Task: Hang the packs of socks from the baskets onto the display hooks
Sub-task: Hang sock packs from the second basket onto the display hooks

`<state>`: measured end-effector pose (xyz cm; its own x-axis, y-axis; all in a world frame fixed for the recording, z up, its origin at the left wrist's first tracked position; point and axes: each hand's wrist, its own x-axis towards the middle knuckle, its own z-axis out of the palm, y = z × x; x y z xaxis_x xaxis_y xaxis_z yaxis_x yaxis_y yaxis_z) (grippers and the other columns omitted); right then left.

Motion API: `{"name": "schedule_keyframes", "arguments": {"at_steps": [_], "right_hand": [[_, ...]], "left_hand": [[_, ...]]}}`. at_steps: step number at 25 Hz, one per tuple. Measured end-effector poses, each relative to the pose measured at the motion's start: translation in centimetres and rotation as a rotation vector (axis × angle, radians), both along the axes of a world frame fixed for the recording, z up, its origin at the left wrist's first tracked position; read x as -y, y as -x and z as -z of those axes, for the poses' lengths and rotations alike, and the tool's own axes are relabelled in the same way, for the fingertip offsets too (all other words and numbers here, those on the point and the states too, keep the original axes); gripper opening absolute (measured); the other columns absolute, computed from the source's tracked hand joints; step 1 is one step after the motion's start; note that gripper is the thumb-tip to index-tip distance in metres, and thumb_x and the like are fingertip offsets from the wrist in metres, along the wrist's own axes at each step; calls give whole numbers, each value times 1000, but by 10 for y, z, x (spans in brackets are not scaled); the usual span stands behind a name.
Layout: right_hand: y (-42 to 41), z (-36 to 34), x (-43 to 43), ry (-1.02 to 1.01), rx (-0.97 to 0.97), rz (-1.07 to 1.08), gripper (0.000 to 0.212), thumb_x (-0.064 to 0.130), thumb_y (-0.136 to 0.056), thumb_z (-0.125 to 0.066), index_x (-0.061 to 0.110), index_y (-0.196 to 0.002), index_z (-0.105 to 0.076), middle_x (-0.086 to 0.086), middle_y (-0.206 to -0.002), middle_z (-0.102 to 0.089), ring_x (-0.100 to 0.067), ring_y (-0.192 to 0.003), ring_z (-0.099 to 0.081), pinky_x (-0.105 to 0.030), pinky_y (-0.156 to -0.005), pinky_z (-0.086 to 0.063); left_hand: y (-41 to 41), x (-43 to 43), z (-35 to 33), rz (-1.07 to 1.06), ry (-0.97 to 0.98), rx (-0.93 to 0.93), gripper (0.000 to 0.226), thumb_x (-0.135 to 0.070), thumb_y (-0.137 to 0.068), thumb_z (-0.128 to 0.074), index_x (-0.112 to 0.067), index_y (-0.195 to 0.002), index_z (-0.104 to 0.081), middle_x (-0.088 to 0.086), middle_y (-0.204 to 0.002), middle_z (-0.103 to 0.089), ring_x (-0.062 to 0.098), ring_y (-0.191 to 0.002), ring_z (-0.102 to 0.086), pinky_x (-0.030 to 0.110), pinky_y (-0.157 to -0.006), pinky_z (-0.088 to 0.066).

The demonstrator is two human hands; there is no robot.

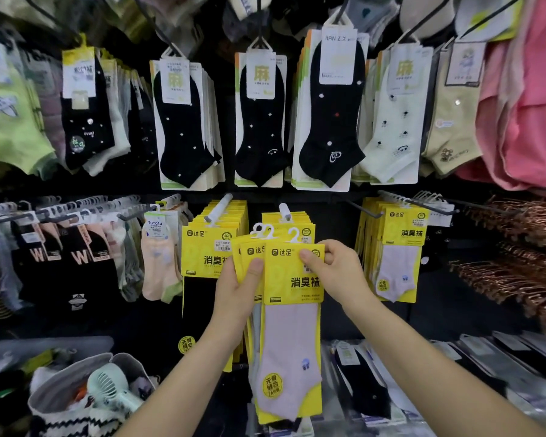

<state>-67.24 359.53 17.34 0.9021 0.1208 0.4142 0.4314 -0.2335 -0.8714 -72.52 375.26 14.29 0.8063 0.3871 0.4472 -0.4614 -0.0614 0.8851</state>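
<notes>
Display wall (227,190); left hand (234,291), right hand (338,269) hold packs (292,279); basket (52,387): fan (108,384).

Bright, even light falls from above and in front. The yellow packs (292,272) at centre are sharp, with barely a shadow. The black back panel (334,203) swallows detail. Wide-angle bending stretches the edges: the green sock (10,127) and pink garments (530,115) smear, perhaps from motion too. The plastic-wrapped packs (492,357) at lower right show soft glare.
</notes>
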Motion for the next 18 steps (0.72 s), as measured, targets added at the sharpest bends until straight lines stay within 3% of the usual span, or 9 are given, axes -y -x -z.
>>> {"name": "schedule_keyframes", "arguments": {"at_steps": [4,8,10,14,18], "right_hand": [[-14,-4,2,-40,-26,101,12,28,-91,-58,18,-84,-57,-10,-92,-70,-25,-87,-66,-42,-78,-54],[-34,-17,-5,10,-1,154,18,30,-92,-56,12,-93,-58,-9,-93,-68,-24,-86,-64,-43,-77,-54],[-41,-17,-14,55,4,148,15,32,-91,-56,17,-90,-57,-5,-91,-67,-20,-84,-64,-39,-73,-54],[-51,-10,-28,83,19,182,12,33,-90,-58,29,-81,-51,7,-83,-61,-6,-75,-57,-21,-55,-41],[-59,-12,-31,94,-17,212,13,34,-89,-60,24,-84,-54,5,-81,-60,-12,-78,-58,-21,-54,-40]], "left_hand": [[4,-16,-1,-107,22,50,10,-26,-92,-55,-33,-99,-56,-10,-106,-64,13,-104,-61,33,-85,-51],[10,-42,0,-138,-31,72,27,-26,-92,-52,-18,-117,-55,3,-116,-65,20,-108,-62,42,-91,-51],[14,-51,1,-147,-55,93,28,-23,-93,-51,-15,-119,-55,1,-114,-66,17,-105,-63,36,-86,-53],[20,-60,1,-167,-88,125,18,-18,-94,-51,-27,-107,-58,-26,-95,-69,-5,-88,-65,12,-68,-53],[12,-55,-4,-142,-78,105,21,-21,-93,-52,-18,-112,-57,-5,-107,-68,13,-100,-65,32,-82,-54]]}}
